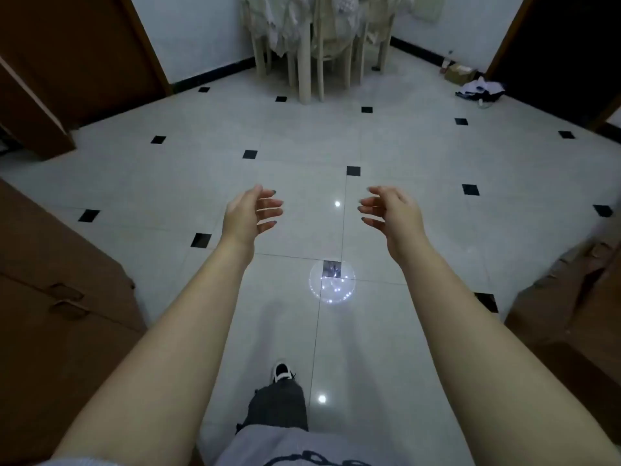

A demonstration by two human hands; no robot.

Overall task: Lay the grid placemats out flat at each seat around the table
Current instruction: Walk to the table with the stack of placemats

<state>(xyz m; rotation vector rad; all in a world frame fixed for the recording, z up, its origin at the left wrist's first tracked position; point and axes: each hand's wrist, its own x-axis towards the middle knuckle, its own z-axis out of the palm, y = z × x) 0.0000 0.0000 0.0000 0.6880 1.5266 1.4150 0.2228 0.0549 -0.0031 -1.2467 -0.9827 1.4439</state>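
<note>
My left hand (250,213) and my right hand (389,210) are stretched out in front of me over the tiled floor, palms facing each other, fingers loosely spread, holding nothing. The table (322,15) stands at the far end of the room, draped in a white lace cloth, with pale chairs (311,62) pushed in around it. No grid placemat is in view.
Brown cardboard boxes flank me, one on the left (60,297) and one on the right (571,304). Dark wooden doors (77,55) stand on the left and right. A small box (458,74) and a heap of cloth (480,89) lie on the floor at the far right. My shoe (281,371) is below.
</note>
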